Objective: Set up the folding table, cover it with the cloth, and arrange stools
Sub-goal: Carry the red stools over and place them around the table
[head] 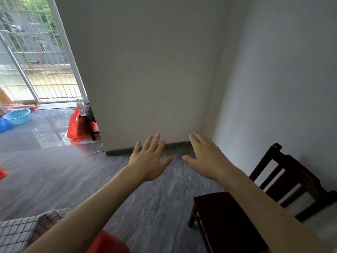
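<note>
Reaching forward with both arms, palms down, over grey floor [73,179]. Near edge, bottom left: checked cloth [20,232], white with dark grid, corner visible, left forearm crossing over it. Cannot tell what lies under it. Just right of cloth, under same forearm: red item [109,243], blurred, could be a stool, cannot confirm.

Bottom right: dark wooden chair [284,181], slatted back toward right wall, seat partly covered by right forearm.

Mid-frame: left hand [150,157] spread wide, fingers straight and apart, holding nothing. Right hand [204,157] likewise flat, fingers straight and close together, thumb out toward left hand, holding nothing. Thumbs near each other, not touching. Both hovering in air, touching nothing.

Left edge, mid height: small red fragment [2,173], cut by frame, unidentifiable.

Beyond hands: plain wall [145,70] with dark skirting at floor, meeting second wall [282,79] in corner at right. White cable [98,152] on floor by wall end.

Far left, past wall end: red bag [73,128] beside dark small stool-like piece carrying clear bottle [81,107]. Further out: light blue basin [17,115] on floor, barred window [36,52] behind, greenery outside.
</note>
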### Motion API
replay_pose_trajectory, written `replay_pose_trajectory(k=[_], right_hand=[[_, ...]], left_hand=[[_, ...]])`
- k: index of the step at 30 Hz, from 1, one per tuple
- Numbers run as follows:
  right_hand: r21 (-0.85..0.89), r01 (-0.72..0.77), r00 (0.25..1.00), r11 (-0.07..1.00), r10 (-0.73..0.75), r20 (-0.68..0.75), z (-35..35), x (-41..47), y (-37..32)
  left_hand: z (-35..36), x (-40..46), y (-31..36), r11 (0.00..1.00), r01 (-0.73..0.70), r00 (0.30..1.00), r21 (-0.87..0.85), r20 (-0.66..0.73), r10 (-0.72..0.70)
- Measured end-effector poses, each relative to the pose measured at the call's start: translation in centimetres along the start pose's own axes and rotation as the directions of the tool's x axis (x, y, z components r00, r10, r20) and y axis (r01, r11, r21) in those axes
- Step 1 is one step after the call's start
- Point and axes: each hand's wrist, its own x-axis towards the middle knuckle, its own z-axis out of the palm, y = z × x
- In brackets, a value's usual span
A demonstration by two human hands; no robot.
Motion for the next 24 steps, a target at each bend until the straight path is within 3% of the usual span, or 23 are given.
replay_pose_trajectory(k=[5, 10, 24], right_hand=[[-0.032, 0.087, 0.993, 0.996, -0.085, 0.08, 0.0, 6.1, 2.9], [-0.061, 0.155, 0.986, 0.986, -0.15, 0.07, -1.6, 12.7, 4.6], [-0.049, 0.359, 0.925, 0.932, -0.348, 0.156, 1.6, 29.4, -0.5]], left_hand=[[0.7, 5.6, -1.2, 0.996, 0.091, 0.996, 0.014, -0.002, -0.091], [-0.4, 9.8, -2.7, 0.984, 0.177, 0.983, -0.003, -0.049, -0.177], [-0.7, 17.0, -13.7, 0.919, 0.391, 0.919, -0.042, -0.035, -0.392]])
